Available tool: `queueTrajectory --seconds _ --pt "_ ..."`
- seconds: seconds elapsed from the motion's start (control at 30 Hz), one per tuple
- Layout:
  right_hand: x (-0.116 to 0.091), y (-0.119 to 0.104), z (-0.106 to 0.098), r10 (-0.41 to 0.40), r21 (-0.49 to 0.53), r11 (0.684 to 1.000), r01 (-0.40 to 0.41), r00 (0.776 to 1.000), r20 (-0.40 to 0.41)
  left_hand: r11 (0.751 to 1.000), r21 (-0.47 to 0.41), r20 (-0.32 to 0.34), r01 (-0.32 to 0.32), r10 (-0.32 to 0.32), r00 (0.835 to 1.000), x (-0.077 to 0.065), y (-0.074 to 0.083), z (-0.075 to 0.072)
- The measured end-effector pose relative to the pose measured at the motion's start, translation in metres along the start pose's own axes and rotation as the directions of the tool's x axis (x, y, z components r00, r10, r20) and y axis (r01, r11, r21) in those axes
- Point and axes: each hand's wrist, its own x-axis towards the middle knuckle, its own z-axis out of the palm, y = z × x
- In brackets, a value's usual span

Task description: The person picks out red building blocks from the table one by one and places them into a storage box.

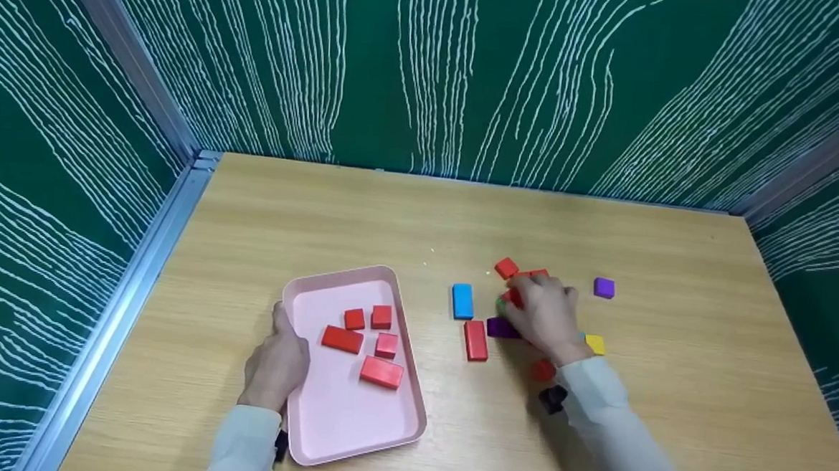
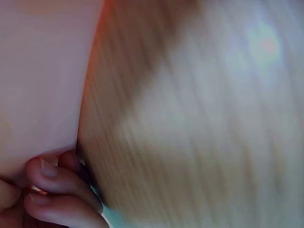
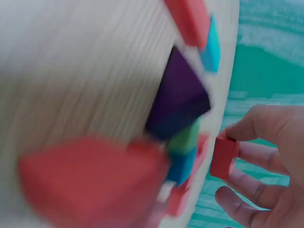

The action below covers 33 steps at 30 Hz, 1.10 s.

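Note:
My left hand (image 1: 276,361) grips the left rim of a pink tray (image 1: 341,422), its fingers (image 2: 59,183) curled at the tray's side in the left wrist view. Several red blocks lie inside the tray, among them a long red block (image 1: 381,372) and a small red cube (image 1: 354,319). Over the loose blocks on the table, my right hand (image 1: 548,314) pinches a red block (image 3: 223,157) between thumb and fingers. Close to that hand are a purple block (image 1: 502,328), a long red block (image 1: 476,340) and a blue block (image 1: 462,301).
A purple cube (image 1: 604,287) sits right of the pile, and a yellow block (image 1: 594,344) lies beside the right wrist. One red block (image 1: 507,268) is at the pile's far side, another red block (image 1: 543,370) near the cuff. Green walls (image 1: 371,68) with white lines enclose the wooden table (image 1: 306,208).

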Motion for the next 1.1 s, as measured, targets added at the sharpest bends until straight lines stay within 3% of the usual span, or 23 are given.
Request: queueTrajectory --seconds 0.17,0.3,0.53,0.87,1.1 --pt "-0.009 -0.038 0.004 -0.13 -0.005 0.992 0.13 0.992 -0.003 0.998 0.05 -0.028 -0.025 0.027 0.999 0.0 0.0 -0.001" --pt "-0.02 -0.067 0.008 -0.269 -0.033 0.963 0.268 0.962 -0.036 0.997 0.075 -0.041 -0.035 0.038 0.998 0.001 0.0 0.0" --pt "-0.041 -0.115 0.011 -0.399 -0.007 0.916 0.4 0.914 0.075 0.998 0.058 -0.027 -0.022 0.024 0.999 0.002 -0.001 0.0" --pt "-0.064 -0.147 0.026 -0.565 0.031 0.82 0.571 0.8 0.202 1.0 -0.015 -0.008 0.004 -0.004 1.0 0.0 0.0 0.002" --pt "-0.071 -0.15 0.043 -0.672 0.127 0.731 0.67 0.676 0.303 1.0 0.006 -0.03 -0.013 0.013 0.999 0.0 0.0 0.002"
